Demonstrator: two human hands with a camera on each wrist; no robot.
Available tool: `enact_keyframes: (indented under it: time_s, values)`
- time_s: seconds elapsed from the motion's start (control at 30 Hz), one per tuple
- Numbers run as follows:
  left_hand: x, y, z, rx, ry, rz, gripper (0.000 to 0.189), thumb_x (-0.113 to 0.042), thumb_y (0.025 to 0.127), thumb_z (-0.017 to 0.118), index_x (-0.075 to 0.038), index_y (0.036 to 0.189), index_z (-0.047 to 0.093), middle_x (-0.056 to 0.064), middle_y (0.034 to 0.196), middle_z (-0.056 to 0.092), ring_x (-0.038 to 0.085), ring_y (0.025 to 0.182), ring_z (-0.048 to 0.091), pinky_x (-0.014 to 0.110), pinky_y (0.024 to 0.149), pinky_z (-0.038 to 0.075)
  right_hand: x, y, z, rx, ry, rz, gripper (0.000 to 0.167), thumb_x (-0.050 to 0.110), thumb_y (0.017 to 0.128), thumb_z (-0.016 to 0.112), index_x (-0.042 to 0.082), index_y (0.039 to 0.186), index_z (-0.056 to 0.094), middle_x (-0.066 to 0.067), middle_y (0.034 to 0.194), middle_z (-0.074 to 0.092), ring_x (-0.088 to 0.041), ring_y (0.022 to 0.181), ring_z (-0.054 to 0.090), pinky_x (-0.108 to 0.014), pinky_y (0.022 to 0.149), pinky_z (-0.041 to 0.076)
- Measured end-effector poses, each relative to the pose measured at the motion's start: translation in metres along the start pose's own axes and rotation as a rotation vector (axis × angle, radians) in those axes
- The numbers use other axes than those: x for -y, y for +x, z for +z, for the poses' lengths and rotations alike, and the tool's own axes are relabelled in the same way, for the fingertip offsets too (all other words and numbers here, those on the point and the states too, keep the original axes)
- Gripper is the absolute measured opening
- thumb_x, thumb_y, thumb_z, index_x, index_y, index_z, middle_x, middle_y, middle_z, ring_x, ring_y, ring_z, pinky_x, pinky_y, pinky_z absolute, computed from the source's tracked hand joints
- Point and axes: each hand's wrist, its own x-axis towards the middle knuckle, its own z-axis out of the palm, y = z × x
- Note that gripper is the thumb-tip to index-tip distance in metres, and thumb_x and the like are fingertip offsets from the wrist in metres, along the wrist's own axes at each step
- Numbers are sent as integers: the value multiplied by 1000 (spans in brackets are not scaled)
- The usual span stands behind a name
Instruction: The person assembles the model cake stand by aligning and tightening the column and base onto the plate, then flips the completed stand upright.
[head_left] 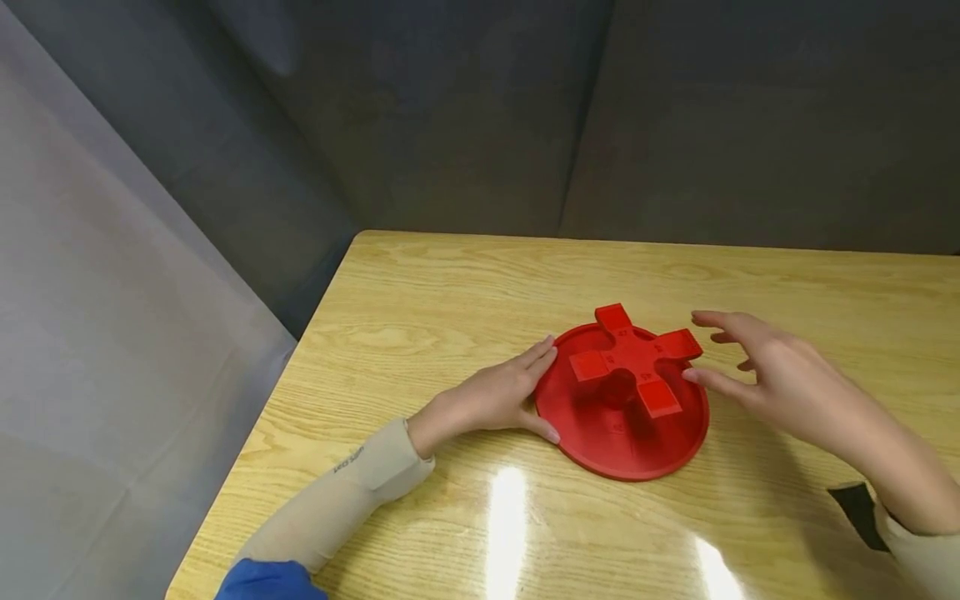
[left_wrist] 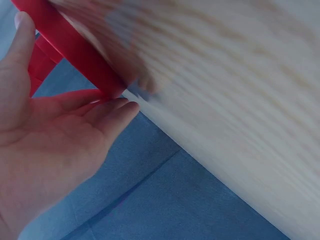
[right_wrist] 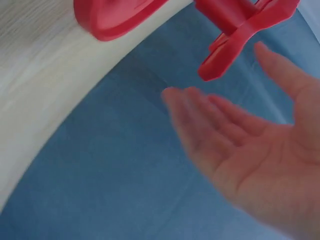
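A round red base with a raised rim [head_left: 585, 446] lies on the table, and a red four-armed cross-shaped piece [head_left: 636, 354] stands above it on a short stem. Small marks show on the cross's arms. My left hand [head_left: 498, 396] rests against the base's left edge, thumb and fingers spread along the rim. In the left wrist view, the fingers of that hand [left_wrist: 60, 125] look nearly straight beside the red rim [left_wrist: 80, 50]. To the right of the cross, my right hand [head_left: 780, 375] hovers with loosely bent fingers, holding nothing. The right wrist view shows a gap between this hand [right_wrist: 240, 145] and the cross arm [right_wrist: 225, 55].
The wooden table [head_left: 420, 292] has its left edge and far edge in view. Dark cloth [head_left: 465, 117] hangs behind it, and paler cloth [head_left: 112, 333] is at the left. A black patch [head_left: 858, 512] shows beside my right wrist.
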Motion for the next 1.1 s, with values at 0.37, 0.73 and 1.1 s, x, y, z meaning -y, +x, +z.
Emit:
enact_keyframes:
  time_s: [0.37,0.73,1.1]
  values:
    - [-2,0,-1,-3,25,12,115,-59,78,74,1,155,13,12,164,4,19,148,12,25,114,24,-3,13,6,-18,26,-137,44,5,77,82,3,119,67,-12,111,69,-29,91,67,-39,63,59]
    - [0,1,0,-6,49,15,115,-61,78,72,1,155,13,13,163,4,19,148,13,25,114,24,3,2,7,-30,10,-108,45,4,71,86,4,113,70,-12,106,70,-26,82,68,-39,62,59]
    - [-1,0,0,-2,44,-3,115,-61,78,73,1,155,14,13,163,5,20,147,17,26,112,29,27,-17,20,-121,-63,-121,56,11,66,89,-1,115,66,-11,97,70,-21,70,65,-34,52,55]
